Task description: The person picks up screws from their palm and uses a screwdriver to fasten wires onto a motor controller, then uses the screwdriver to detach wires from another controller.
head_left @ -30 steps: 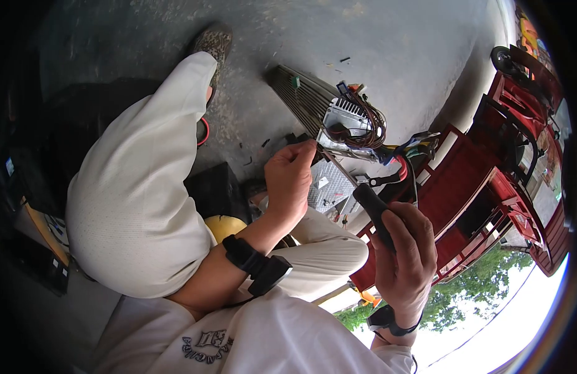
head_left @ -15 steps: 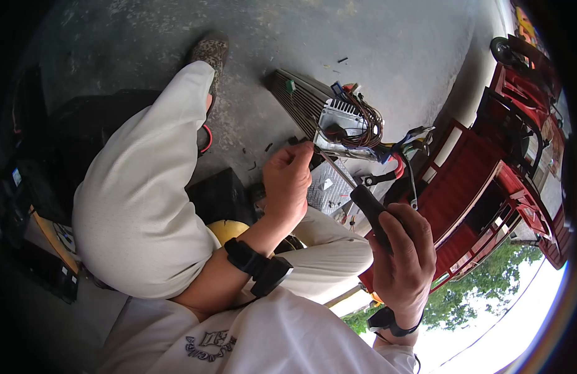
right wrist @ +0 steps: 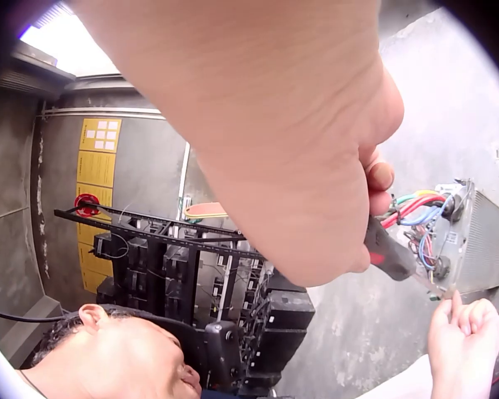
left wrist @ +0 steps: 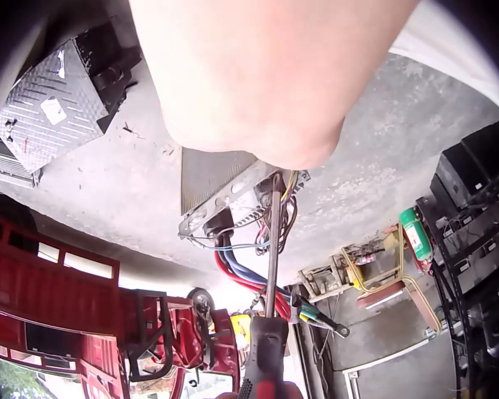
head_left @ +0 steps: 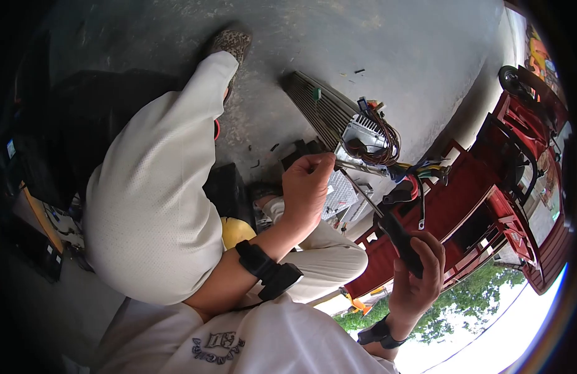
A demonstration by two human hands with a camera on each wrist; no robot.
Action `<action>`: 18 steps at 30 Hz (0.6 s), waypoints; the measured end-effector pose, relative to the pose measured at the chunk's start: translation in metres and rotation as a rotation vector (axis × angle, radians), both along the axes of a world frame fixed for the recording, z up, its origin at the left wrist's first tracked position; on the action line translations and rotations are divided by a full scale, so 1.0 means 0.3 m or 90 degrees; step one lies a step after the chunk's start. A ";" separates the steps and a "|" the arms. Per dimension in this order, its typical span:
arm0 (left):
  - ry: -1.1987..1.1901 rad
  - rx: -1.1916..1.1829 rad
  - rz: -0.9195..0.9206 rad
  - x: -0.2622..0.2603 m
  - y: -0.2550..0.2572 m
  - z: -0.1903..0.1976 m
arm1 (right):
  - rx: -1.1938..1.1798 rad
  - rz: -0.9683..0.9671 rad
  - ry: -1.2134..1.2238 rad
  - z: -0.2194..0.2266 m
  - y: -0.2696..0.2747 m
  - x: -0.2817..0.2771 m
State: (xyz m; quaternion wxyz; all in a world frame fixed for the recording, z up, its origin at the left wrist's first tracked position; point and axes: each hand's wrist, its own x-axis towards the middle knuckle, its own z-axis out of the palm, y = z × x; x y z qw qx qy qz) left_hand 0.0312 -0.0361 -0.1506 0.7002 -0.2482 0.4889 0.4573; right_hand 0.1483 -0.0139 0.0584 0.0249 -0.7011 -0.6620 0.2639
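Observation:
My right hand [head_left: 419,274] holds the black handle of a screwdriver [head_left: 399,240], fingers curled along its rear part. Its thin metal shaft slants up and left toward a finned metal unit [head_left: 321,111] on the floor. At the far end of the shaft, my left hand [head_left: 307,190] has thumb and forefinger pinched together, the other fingers curled in. I cannot tell if a small part is also between those fingertips. A coil of brown wires [head_left: 393,140] lies on the unit. In the left wrist view, the screwdriver shaft [left wrist: 273,249] reaches the unit's wired end.
Thick cables [head_left: 419,181] with lugs stick out from the unit beside the screwdriver. A silver patterned metal box [head_left: 340,194] lies beyond my left hand. Nearby are a black box [head_left: 225,190], a yellow round thing [head_left: 237,232] and a red vehicle [head_left: 450,215].
The head view has shifted, moving the scene right. My right hand has slid back and loosened along the handle, baring more of it. My left fingertips stay at the shaft's end.

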 end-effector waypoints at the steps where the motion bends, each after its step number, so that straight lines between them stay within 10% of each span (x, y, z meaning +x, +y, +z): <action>1: -0.002 -0.002 -0.004 0.001 -0.001 -0.001 | 0.005 -0.029 0.007 0.006 -0.005 -0.001; 18: 0.008 0.024 -0.055 -0.021 0.006 -0.029 | 0.121 -0.354 0.724 -0.154 -0.011 -0.057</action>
